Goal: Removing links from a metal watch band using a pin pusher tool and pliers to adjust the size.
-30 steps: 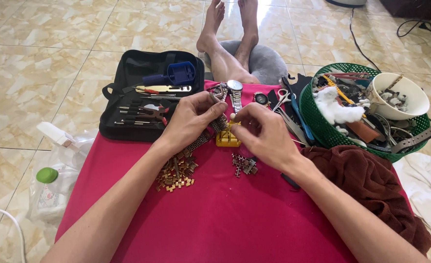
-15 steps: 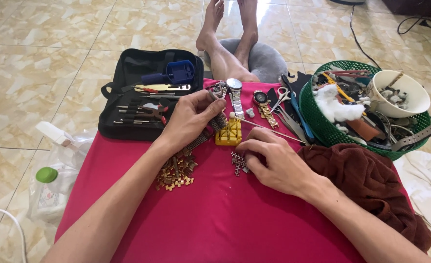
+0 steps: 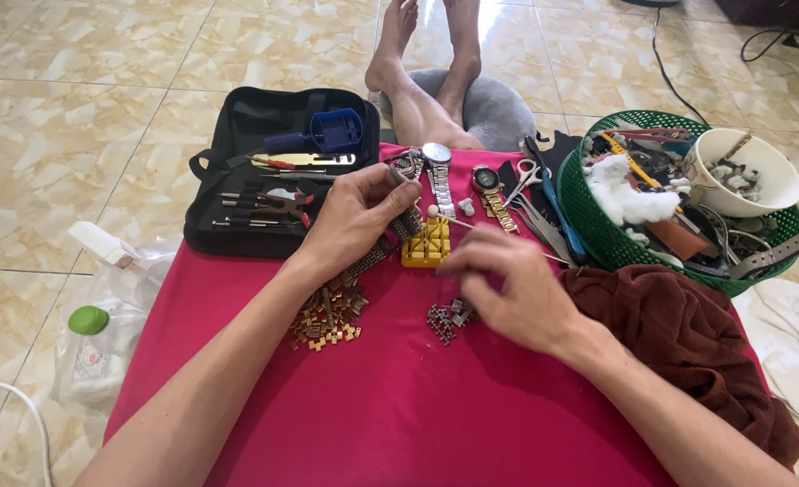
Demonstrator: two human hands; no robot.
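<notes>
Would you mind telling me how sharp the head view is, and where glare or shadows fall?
Head view: bright, even daylight; the left hand and yellow link-holder block are sharp, the right hand is slightly motion-blurred; window glare streaks the glossy floor tiles; soft shadows lie under both forearms on the red cloth; edges bend with wide-angle distortion.

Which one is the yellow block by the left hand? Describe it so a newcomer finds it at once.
Start at the red cloth covering the work surface, then go to its far middle, just past the fingers of the left hand. There sits the yellow watch band holder block, beside the silver watch. It is the only bright yellow, slotted, square plastic piece among loose metal links.
</notes>
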